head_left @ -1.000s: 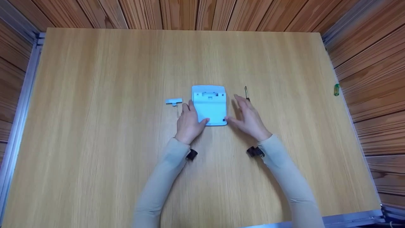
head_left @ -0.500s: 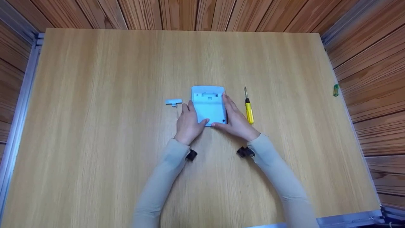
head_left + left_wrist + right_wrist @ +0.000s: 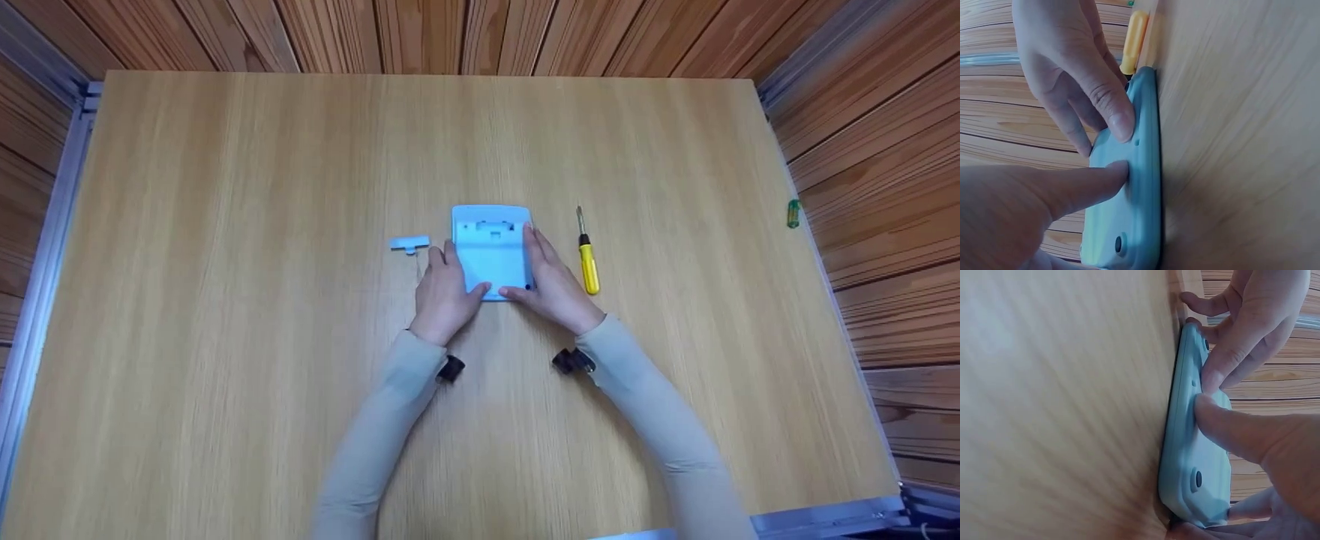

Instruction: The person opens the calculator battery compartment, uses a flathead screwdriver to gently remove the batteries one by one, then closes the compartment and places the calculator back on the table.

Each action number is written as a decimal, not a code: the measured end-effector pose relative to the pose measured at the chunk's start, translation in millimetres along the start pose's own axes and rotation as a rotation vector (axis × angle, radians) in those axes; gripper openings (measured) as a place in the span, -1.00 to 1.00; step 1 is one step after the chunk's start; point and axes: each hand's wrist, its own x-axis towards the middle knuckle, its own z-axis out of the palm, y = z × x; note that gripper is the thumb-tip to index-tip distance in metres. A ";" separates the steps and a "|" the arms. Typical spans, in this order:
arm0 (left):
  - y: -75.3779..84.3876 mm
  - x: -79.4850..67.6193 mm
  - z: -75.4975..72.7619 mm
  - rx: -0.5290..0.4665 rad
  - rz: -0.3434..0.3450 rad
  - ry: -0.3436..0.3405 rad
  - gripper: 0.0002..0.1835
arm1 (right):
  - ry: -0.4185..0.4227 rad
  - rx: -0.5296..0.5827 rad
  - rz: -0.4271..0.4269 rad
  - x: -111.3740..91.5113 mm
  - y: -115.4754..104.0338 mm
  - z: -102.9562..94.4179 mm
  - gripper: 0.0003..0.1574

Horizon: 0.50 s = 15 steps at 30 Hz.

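Since one second ago, the right hand (image 3: pixel 555 291) has moved left, onto the blue plastic device (image 3: pixel 491 259). It and the left hand (image 3: pixel 442 300) grip the two sides, thumbs on top and near each other. The device lies back side up around the middle of the table (image 3: pixel 262 262). A yellow screwdriver (image 3: pixel 589 270) lies to its right, a small blue cover (image 3: pixel 409 243) to its left. Farther off is a wooden wall (image 3: pixel 420 34).

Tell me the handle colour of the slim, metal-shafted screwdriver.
Yellow handle, with a black collar; clearest in the head view.
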 end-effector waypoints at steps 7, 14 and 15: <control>-4.8 0.6 -9.1 -0.006 0.035 0.049 -0.20 | -0.001 -0.006 0.011 -0.7 -1.7 0.4 0.29; -11.7 4.2 -18.0 -0.003 0.086 0.145 -0.43 | 0.001 -0.014 0.009 -0.5 -0.9 2.1 0.30; -12.3 4.8 -18.8 -0.004 0.099 0.159 -0.48 | 0.003 -0.012 0.008 -0.5 -0.6 2.1 0.30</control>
